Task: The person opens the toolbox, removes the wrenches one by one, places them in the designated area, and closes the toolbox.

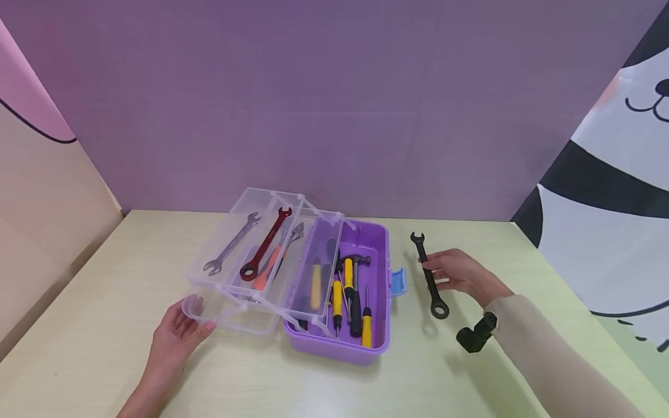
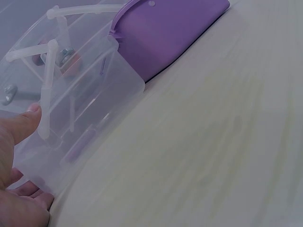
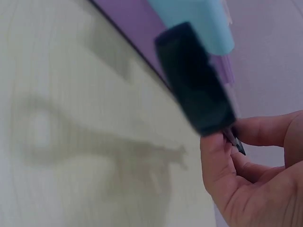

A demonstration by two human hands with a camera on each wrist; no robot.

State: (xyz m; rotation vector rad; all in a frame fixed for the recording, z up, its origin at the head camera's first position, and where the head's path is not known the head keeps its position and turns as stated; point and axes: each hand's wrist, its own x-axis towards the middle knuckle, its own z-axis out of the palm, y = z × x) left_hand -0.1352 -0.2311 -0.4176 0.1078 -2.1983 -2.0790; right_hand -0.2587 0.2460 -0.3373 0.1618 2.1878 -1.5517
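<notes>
My right hand (image 1: 460, 273) pinches a black ratcheting combination wrench (image 1: 432, 287) by its shaft, above the table to the right of the purple toolbox (image 1: 340, 354). In the right wrist view the wrench (image 3: 194, 80) is a blurred dark end, and its shadow lies on the table. On the left, my left hand (image 1: 175, 337) holds the edge of the toolbox's clear lid (image 1: 256, 322), thumb above and fingers below. Over the lid, a clear tray (image 1: 263, 200) carries a silver wrench (image 1: 232, 244) and a red wrench (image 1: 266, 241).
Inside the purple box lie a hammer (image 1: 356, 307) and several yellow-and-black screwdrivers (image 1: 367, 331). A blue latch (image 1: 398, 283) sticks out on its right side. Beneath the tray, an orange-handled tool (image 1: 269, 270) shows through. A purple wall (image 1: 334, 116) rises behind the table.
</notes>
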